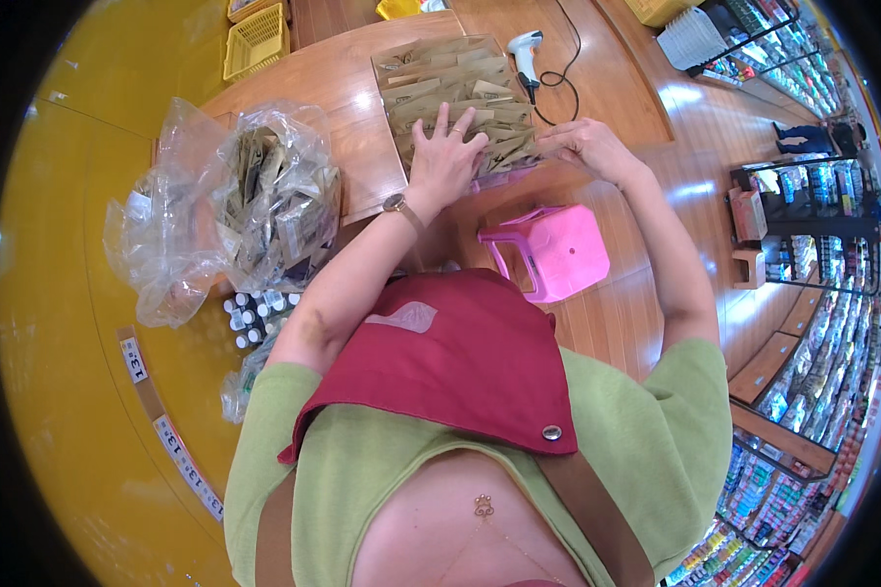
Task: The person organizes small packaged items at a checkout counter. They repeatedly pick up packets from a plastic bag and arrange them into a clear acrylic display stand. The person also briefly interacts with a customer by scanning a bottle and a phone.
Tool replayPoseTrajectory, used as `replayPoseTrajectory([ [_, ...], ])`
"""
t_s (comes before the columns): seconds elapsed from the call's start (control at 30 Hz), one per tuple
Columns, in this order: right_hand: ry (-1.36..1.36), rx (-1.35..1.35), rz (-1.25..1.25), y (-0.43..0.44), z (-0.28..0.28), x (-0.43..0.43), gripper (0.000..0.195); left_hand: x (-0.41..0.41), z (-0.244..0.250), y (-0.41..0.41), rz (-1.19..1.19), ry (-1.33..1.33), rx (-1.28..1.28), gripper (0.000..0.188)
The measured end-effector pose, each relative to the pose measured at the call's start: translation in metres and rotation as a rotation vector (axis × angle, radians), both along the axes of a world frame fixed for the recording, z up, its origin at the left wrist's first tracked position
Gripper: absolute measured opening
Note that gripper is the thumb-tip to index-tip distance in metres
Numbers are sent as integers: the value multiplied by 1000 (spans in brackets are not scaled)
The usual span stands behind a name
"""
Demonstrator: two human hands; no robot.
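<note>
My left hand [446,155] lies with spread fingers on rows of flat brown packets [444,92], which fill a shallow container with clear edges on the wooden counter. The packets overlap in rows and bear printing. At the container's near right corner is my right hand [584,147], its fingers bent together and pointing at the packets. Whether its fingertips pinch anything is hidden. Left of my left forearm stands a large open clear plastic bag [275,198], stuffed with loose packets of a similar brown kind.
A white handheld barcode scanner [526,55] with a black cable [577,95] lies right of the packets. Below the counter edge is a pink plastic stool [558,249]. Yellow baskets [257,44] stand far left, white-capped bottles [246,319] at left. Store shelves [807,183] and a person [815,139] are at right.
</note>
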State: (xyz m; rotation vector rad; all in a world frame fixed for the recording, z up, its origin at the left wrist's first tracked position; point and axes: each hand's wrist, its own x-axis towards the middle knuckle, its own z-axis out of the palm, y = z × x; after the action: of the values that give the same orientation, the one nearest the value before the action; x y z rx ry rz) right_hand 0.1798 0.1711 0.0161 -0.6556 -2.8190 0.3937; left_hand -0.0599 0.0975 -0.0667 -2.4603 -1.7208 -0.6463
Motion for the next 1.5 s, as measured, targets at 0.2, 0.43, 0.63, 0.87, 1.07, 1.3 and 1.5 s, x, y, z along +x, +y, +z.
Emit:
replayPoseTrajectory([
  [0.2, -250, 149, 0, 2, -22, -28, 18, 2, -6, -2, 18, 39, 24, 18],
  [0.43, -396, 207, -14, 3, -67, -64, 12, -5, -5, 2, -7, -33, 12, 27],
  [0.63, -64, 255, -73, -8, -60, -31, 29, -26, 68, -47, -66, -307, -81, 47],
  [0.87, 434, -9, -609, -65, -26, -38, 25, -163, 194, -145, 490, -834, -92, 25],
  [1.07, 528, -144, -459, -73, -12, -73, 21, -216, 85, -86, 561, -263, -605, 31],
  [1.3, 443, -202, -388, -99, -3, -89, 22, -232, 50, -67, 316, -124, -631, 37],
  [1.5, 449, -257, -353, -114, -8, -85, 23, -242, 45, -71, 139, 13, -527, 29],
])
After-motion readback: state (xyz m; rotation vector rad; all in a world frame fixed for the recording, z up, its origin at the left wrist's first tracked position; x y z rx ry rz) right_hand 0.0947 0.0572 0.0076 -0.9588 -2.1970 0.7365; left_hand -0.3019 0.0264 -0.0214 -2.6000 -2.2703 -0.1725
